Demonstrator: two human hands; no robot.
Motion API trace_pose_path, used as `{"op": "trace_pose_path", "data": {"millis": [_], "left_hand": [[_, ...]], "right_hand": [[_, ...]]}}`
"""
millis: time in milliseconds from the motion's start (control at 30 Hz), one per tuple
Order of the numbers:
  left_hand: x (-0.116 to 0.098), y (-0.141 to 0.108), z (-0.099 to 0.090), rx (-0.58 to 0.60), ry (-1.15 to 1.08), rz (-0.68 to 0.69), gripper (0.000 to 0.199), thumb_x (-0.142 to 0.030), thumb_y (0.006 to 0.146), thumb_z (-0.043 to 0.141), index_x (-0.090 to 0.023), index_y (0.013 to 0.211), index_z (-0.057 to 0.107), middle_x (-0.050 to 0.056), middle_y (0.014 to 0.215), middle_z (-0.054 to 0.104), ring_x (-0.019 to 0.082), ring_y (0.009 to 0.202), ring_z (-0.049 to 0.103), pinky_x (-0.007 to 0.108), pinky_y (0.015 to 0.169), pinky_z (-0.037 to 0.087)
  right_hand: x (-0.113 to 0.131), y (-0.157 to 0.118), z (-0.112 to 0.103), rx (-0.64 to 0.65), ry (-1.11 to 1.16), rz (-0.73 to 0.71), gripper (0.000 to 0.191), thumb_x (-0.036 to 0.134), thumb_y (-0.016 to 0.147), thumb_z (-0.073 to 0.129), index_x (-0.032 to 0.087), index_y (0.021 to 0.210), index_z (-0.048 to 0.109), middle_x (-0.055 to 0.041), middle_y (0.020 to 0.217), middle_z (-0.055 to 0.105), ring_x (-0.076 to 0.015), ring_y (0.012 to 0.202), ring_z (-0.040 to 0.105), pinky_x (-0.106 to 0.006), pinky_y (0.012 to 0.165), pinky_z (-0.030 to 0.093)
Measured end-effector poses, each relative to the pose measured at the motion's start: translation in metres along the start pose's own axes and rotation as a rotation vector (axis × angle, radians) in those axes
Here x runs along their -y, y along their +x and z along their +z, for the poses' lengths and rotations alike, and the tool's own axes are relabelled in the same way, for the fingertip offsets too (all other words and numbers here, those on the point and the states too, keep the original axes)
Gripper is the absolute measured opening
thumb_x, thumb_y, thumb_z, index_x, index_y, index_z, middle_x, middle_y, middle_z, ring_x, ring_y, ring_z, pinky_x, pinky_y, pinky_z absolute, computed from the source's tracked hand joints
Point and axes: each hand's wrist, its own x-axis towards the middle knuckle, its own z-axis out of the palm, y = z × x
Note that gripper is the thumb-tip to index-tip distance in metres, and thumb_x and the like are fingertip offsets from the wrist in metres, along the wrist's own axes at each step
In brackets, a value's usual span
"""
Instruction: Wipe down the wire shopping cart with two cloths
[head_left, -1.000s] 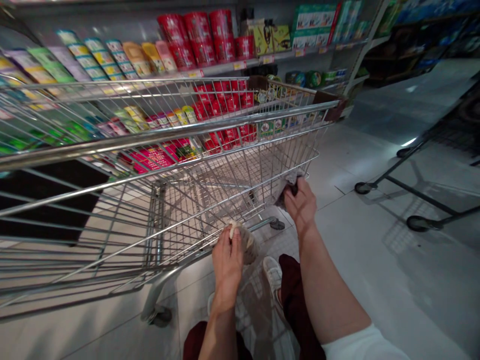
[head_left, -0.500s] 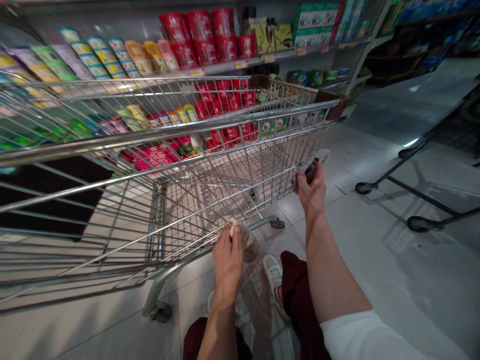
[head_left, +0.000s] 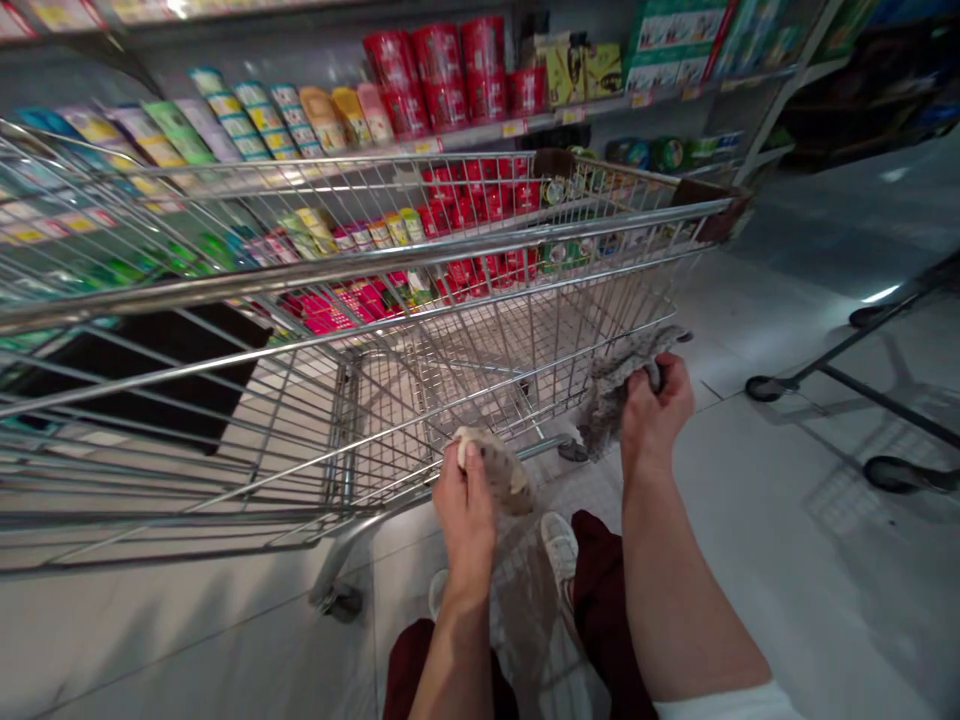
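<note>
A metal shopping cart (head_left: 465, 247) stands across the view in front of me. Low beside its near side, my left hand (head_left: 466, 505) has its fingers closed on a beige cloth (head_left: 506, 475) with dark spots, which hangs off to the right. Farther right, my right hand (head_left: 654, 415) grips a fluffy grey cloth (head_left: 609, 395). The grey cloth hangs against or just in front of the cart's lower wire side; whether it touches the wires I cannot tell. Part of its gripped edge is hidden by my fingers.
Behind the cart, a store shelf (head_left: 480, 130) carries red tubs (head_left: 442, 75), coloured bottles and boxes. A dark-framed wheeled cart (head_left: 862, 385) stands at right on the tiled floor (head_left: 780, 560). My shoe (head_left: 559, 548) is below, near a cart wheel (head_left: 572, 451).
The grey cloth, bunched in my right hand before, now spreads out and hangs lower. My left hand keeps its hold on the beige cloth. The view has turned slightly left.
</note>
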Motion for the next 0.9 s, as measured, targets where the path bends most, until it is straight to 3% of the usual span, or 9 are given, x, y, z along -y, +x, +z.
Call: {"op": "trace_pose_path", "data": {"millis": [167, 267, 367, 500, 600, 733, 900], "left_hand": [[0.004, 0.006, -0.005, -0.237, -0.221, -0.086, 0.040, -0.055, 0.091, 0.047, -0.019, 0.083, 0.060, -0.001, 0.074, 0.057, 0.014, 0.072, 0.051, 0.024, 0.069, 0.040], [0.007, 0.008, -0.006, -0.295, -0.309, -0.133, 0.044, -0.060, 0.088, 0.050, -0.018, 0.080, 0.061, -0.002, 0.073, 0.055, 0.013, 0.072, 0.050, 0.024, 0.071, 0.040], [0.009, 0.009, -0.005, -0.339, -0.335, -0.192, 0.044, -0.060, 0.087, 0.052, -0.018, 0.079, 0.061, -0.003, 0.070, 0.054, 0.012, 0.069, 0.048, 0.024, 0.070, 0.039], [0.011, 0.011, -0.001, -0.326, -0.475, -0.364, 0.036, -0.053, 0.086, 0.057, -0.018, 0.085, 0.063, -0.004, 0.072, 0.057, 0.010, 0.068, 0.052, 0.022, 0.066, 0.041], [0.007, 0.012, 0.002, -0.308, -0.701, -0.507, 0.024, -0.041, 0.086, 0.060, -0.017, 0.084, 0.062, -0.004, 0.072, 0.060, 0.008, 0.064, 0.055, 0.019, 0.063, 0.042], [-0.003, 0.013, 0.002, -0.301, -0.860, -0.671, 0.016, -0.028, 0.090, 0.055, -0.016, 0.080, 0.060, -0.004, 0.068, 0.062, 0.006, 0.056, 0.056, 0.017, 0.059, 0.043], [-0.012, 0.013, -0.003, -0.280, -0.907, -0.709, 0.019, -0.021, 0.095, 0.048, -0.017, 0.082, 0.062, -0.003, 0.071, 0.065, 0.005, 0.058, 0.060, 0.016, 0.061, 0.046]], "right_hand": [[0.013, -0.021, 0.010, 0.256, 0.000, 0.059, 0.017, 0.032, 0.068, 0.058, 0.018, 0.077, 0.059, 0.0060, 0.064, 0.050, -0.0098, 0.060, 0.043, -0.022, 0.060, 0.036], [0.014, -0.022, 0.010, 0.301, -0.025, 0.089, 0.015, 0.032, 0.067, 0.057, 0.018, 0.073, 0.055, 0.0057, 0.063, 0.050, -0.0098, 0.059, 0.043, -0.022, 0.058, 0.036], [0.012, -0.018, 0.006, 0.400, -0.130, 0.020, 0.020, 0.036, 0.066, 0.057, 0.018, 0.074, 0.056, 0.0026, 0.066, 0.055, -0.0122, 0.063, 0.048, -0.024, 0.063, 0.040], [0.009, -0.015, 0.002, 0.558, -0.356, -0.089, 0.018, 0.037, 0.068, 0.055, 0.019, 0.073, 0.057, -0.0033, 0.073, 0.063, -0.0171, 0.076, 0.056, -0.028, 0.074, 0.046], [0.007, -0.017, 0.002, 0.615, -0.590, -0.125, 0.023, 0.036, 0.073, 0.051, 0.019, 0.084, 0.063, -0.0082, 0.092, 0.069, -0.0217, 0.092, 0.060, -0.031, 0.086, 0.046], [0.009, -0.020, 0.001, 0.698, -0.835, -0.089, 0.034, 0.037, 0.082, 0.047, 0.019, 0.102, 0.069, -0.0105, 0.110, 0.070, -0.0251, 0.104, 0.061, -0.035, 0.094, 0.045], [0.016, -0.021, 0.000, 0.754, -0.955, -0.007, 0.041, 0.042, 0.083, 0.050, 0.022, 0.113, 0.070, -0.0095, 0.111, 0.071, -0.0253, 0.108, 0.062, -0.034, 0.092, 0.046]]}}
